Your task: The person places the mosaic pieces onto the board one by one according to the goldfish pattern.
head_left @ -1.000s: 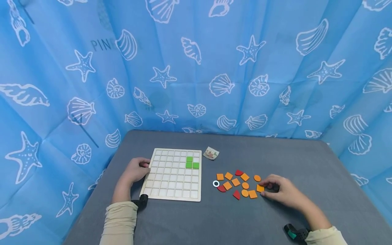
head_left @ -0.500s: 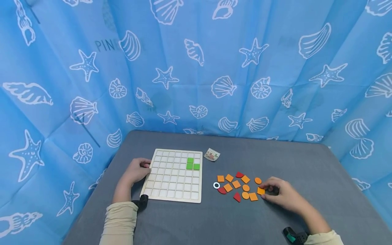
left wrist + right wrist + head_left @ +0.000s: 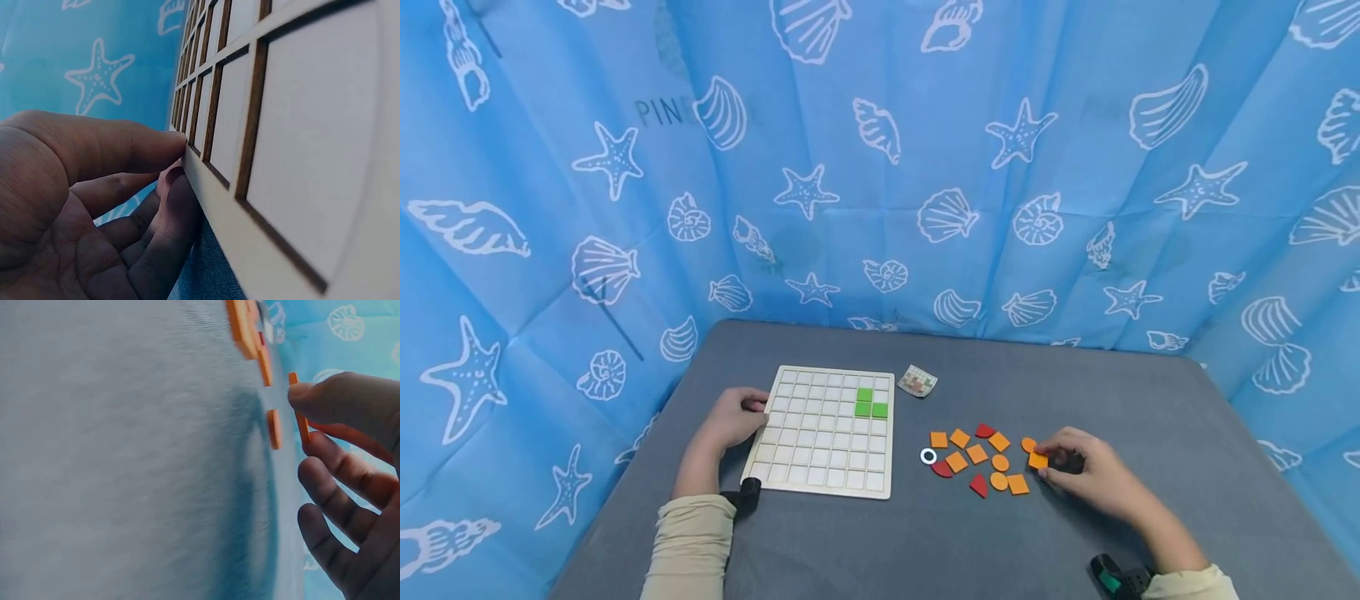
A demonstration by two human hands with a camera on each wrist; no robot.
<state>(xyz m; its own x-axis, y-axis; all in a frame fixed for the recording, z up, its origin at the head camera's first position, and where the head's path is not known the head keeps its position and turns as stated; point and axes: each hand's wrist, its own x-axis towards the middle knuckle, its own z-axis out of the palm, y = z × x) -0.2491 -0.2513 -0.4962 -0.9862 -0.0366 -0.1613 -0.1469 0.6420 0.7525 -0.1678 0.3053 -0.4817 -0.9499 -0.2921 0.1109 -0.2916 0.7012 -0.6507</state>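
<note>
My left hand (image 3: pixel 736 418) grips the left edge of a pale wooden grid board (image 3: pixel 823 440). In the left wrist view the thumb (image 3: pixel 144 147) lies at the board's frame, with fingers below the edge. Three green square tiles (image 3: pixel 863 410) sit in cells near the board's upper right. My right hand (image 3: pixel 1093 468) pinches an orange square tile (image 3: pixel 1038 460) between thumb and fingertips. The right wrist view shows this tile (image 3: pixel 302 428) on edge, raised off the cloth, the other fingers loosely bent. An orange round tile (image 3: pixel 1028 445) lies just behind it.
Left of my right hand lie several loose orange squares (image 3: pixel 976 454) and circles (image 3: pixel 999 481), red quarter-round pieces (image 3: pixel 978 485) and a white ring (image 3: pixel 928 456). A small printed grid card (image 3: pixel 917 381) rests behind the board. A blue shell-patterned curtain (image 3: pixel 880 208) borders the grey table (image 3: pixel 865 550).
The orange square tile in my right hand has risen off the table and now partly overlaps the round tile behind it. My left hand stays at the board.
</note>
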